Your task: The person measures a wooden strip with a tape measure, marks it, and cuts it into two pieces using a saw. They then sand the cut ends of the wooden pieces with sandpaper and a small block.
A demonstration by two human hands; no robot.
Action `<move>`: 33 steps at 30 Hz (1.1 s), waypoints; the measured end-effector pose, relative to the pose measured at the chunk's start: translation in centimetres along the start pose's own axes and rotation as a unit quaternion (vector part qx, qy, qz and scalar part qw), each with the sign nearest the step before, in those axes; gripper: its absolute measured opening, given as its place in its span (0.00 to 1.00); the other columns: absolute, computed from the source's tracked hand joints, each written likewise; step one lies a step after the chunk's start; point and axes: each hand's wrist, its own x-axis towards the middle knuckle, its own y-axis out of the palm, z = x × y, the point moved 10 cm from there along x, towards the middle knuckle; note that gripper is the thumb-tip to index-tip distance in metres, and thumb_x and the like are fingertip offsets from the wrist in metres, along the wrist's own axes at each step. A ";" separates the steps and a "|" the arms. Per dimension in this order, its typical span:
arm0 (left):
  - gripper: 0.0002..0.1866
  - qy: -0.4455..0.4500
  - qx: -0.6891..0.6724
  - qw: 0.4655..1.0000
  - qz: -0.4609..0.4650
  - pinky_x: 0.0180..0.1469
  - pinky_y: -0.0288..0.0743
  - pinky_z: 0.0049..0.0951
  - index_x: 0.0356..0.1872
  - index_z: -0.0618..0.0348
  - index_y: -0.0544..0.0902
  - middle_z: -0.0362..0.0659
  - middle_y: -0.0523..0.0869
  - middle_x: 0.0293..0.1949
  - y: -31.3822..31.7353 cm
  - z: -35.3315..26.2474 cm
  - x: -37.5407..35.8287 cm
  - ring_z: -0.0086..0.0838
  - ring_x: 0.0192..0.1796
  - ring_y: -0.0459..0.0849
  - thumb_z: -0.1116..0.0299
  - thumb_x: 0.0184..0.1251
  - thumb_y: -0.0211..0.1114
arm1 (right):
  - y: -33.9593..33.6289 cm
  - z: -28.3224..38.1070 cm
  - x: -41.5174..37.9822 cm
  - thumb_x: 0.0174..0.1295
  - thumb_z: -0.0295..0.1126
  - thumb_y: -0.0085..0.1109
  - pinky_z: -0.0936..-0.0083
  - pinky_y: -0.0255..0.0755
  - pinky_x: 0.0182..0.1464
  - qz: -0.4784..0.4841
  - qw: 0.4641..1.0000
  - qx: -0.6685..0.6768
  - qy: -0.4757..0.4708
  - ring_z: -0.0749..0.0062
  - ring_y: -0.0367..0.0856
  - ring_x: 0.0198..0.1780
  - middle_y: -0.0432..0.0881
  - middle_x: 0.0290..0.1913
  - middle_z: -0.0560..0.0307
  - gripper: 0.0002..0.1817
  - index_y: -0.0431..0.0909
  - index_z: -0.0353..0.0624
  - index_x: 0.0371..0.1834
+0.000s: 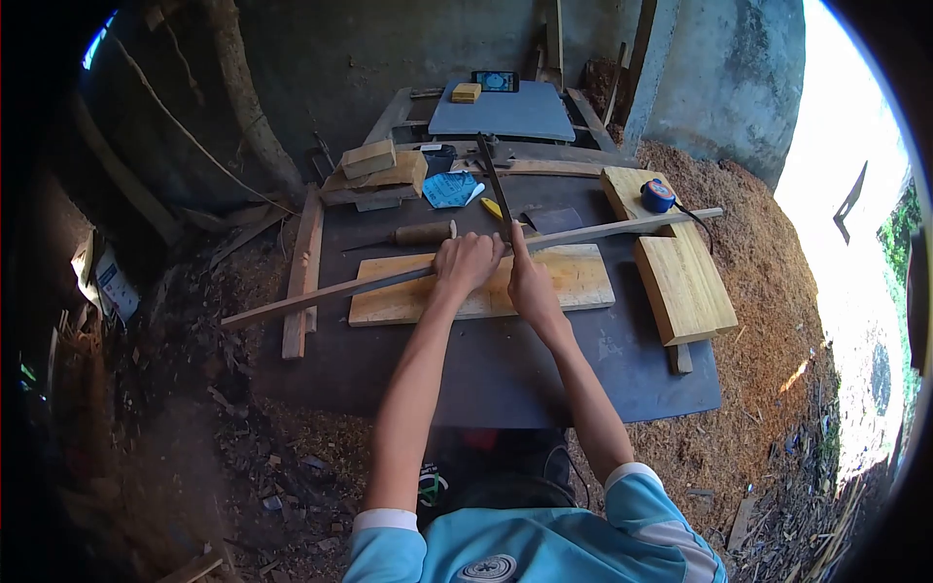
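Note:
My left hand (pixel 468 260) is closed over the middle of a long thin wooden strip (pixel 330 294), pressing it above a flat board (pixel 389 306). The strip lies at a slant, its left end low and its right end raised. Just right of it, my right hand (pixel 533 282) grips the near end of a long, narrow dark tool (pixel 494 180), which points away from me across the strip. My fingers hide its handle, and I cannot tell its exact kind. Behind the board lie a wooden-handled tool (pixel 425 233) and a yellow cutter (pixel 492 208).
Thick wood blocks (pixel 685 282) and a blue tape measure (pixel 658 196) sit on the right of the dark table (pixel 466 374). More blocks (pixel 379 175) and blue sandpaper (pixel 452 189) lie at the back left. A phone (pixel 496 82) stands beyond; sawdust (pixel 768 291) covers the ground.

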 end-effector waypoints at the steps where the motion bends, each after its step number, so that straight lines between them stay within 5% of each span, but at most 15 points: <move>1: 0.25 -0.005 -0.003 1.000 -0.004 0.38 0.77 0.45 0.22 0.64 0.83 0.57 0.83 0.26 -0.2 0.2 0.2 0.49 0.31 0.84 0.59 0.67 0.44 | 0.0 0.3 -0.1 0.50 0.14 0.42 0.50 0.66 0.31 0.016 1.000 -0.021 0.014 0.38 0.75 0.25 0.75 0.23 0.32 0.42 0.42 0.41 0.71; 11: 0.24 0.013 -0.030 0.999 -0.019 0.38 0.77 0.45 0.22 0.66 0.83 0.58 0.82 0.25 0.2 0.1 0.0 0.51 0.31 0.83 0.61 0.66 0.44 | -4.3 3.4 -15.9 0.46 0.14 0.45 0.49 0.68 0.31 0.106 0.976 -0.110 0.156 0.38 0.76 0.26 0.75 0.21 0.33 0.46 0.41 0.48 0.72; 19: 0.23 0.040 0.003 0.998 -0.057 0.34 0.77 0.44 0.18 0.64 0.83 0.58 0.82 0.23 -0.2 -0.4 -0.2 0.48 0.28 0.83 0.62 0.65 0.45 | 0.0 1.2 -0.2 0.49 0.16 0.44 0.55 0.73 0.32 0.048 0.986 -0.147 0.069 0.43 0.79 0.27 0.77 0.24 0.34 0.42 0.42 0.43 0.71; 25: 0.24 0.015 0.000 0.999 -0.049 0.33 0.78 0.43 0.17 0.64 0.83 0.57 0.81 0.22 0.1 0.1 0.3 0.48 0.26 0.83 0.62 0.65 0.45 | -3.4 2.5 -14.1 0.47 0.14 0.44 0.50 0.69 0.31 0.055 0.984 -0.122 0.115 0.39 0.75 0.24 0.75 0.20 0.36 0.44 0.44 0.51 0.72; 28: 0.24 0.026 0.003 0.998 -0.061 0.33 0.78 0.43 0.17 0.64 0.83 0.57 0.81 0.21 0.7 -0.1 -0.6 0.48 0.26 0.83 0.62 0.65 0.45 | -3.3 2.4 -10.6 0.47 0.14 0.45 0.50 0.69 0.31 0.071 0.978 -0.124 0.150 0.40 0.75 0.24 0.75 0.20 0.36 0.44 0.45 0.50 0.72; 33: 0.24 0.037 0.013 0.997 -0.071 0.33 0.78 0.42 0.17 0.63 0.83 0.57 0.81 0.21 0.1 -0.1 0.3 0.48 0.27 0.83 0.62 0.66 0.44 | -1.0 1.2 -3.3 0.48 0.14 0.44 0.49 0.68 0.29 0.005 0.992 -0.105 0.071 0.40 0.76 0.24 0.74 0.20 0.34 0.42 0.48 0.50 0.71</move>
